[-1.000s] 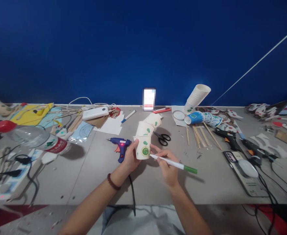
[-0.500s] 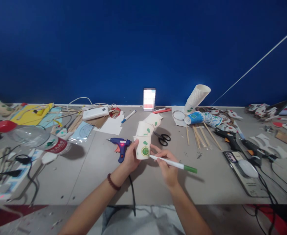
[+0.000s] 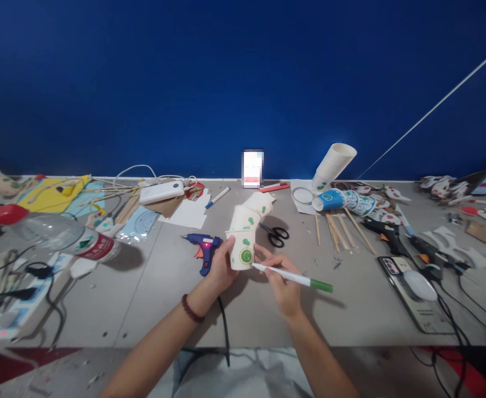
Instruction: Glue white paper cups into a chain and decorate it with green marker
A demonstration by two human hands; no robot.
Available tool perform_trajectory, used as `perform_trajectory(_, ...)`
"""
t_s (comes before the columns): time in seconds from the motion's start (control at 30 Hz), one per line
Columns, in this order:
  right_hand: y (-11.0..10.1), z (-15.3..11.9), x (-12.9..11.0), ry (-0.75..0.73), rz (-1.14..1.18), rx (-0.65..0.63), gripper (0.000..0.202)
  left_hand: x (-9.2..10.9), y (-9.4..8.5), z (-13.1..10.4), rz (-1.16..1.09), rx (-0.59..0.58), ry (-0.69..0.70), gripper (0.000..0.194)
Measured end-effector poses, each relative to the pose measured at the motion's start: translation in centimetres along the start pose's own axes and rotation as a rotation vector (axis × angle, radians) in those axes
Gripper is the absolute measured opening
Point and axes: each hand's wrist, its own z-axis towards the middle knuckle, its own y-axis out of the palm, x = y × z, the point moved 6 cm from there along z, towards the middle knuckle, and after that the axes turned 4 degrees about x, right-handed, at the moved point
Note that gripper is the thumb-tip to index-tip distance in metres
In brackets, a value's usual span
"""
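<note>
My left hand [image 3: 223, 266] is wrapped round the left side of the nearest white paper cup [image 3: 239, 246], which has green marks. That cup is joined to more white cups [image 3: 257, 205] in a curved row that bends away to the upper right. Between the fingers of my right hand [image 3: 283, 279] is a white marker [image 3: 294, 277] with a green end; its tip lies at the lower right edge of the nearest cup. A blue glue gun [image 3: 203, 246] lies left of my left hand, and black scissors [image 3: 276, 235] lie behind my right hand.
At left are a red-capped bottle [image 3: 66, 235] and a power strip [image 3: 35, 296]. Stacked cups [image 3: 334, 163], a blue cup [image 3: 329, 199] and wooden sticks [image 3: 336, 229] lie at back right. A phone [image 3: 417, 304] and black glue guns [image 3: 429, 257] are at right.
The marker and my right hand have shifted very slightly left. My left hand and the cups are almost unmoved.
</note>
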Motion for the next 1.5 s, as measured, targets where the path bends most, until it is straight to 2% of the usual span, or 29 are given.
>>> perform_trajectory(0.7, -0.34, 0.01, 0.65, 0.042, 0.007, 0.02, 0.01, -0.16, 0.3, -0.09, 0.015, -0.046, -0.032, 0.035)
perform_trajectory(1.13, -0.53, 0.26, 0.2, -0.016, -0.085, 0.06, 0.008, -0.35, 0.29, -0.05, 0.012, -0.077, -0.056, 0.039)
perform_trajectory(1.37, -0.73, 0.05, 0.7, -0.015, 0.021, 0.061, 0.003, -0.35, 0.18, 0.06, 0.036, -0.086, -0.033, 0.038)
perform_trajectory(1.5, -0.76, 0.02, 0.36, -0.062, -0.032, 0.069, 0.004, -0.31, 0.54, -0.07, 0.08, -0.121, -0.004, 0.043)
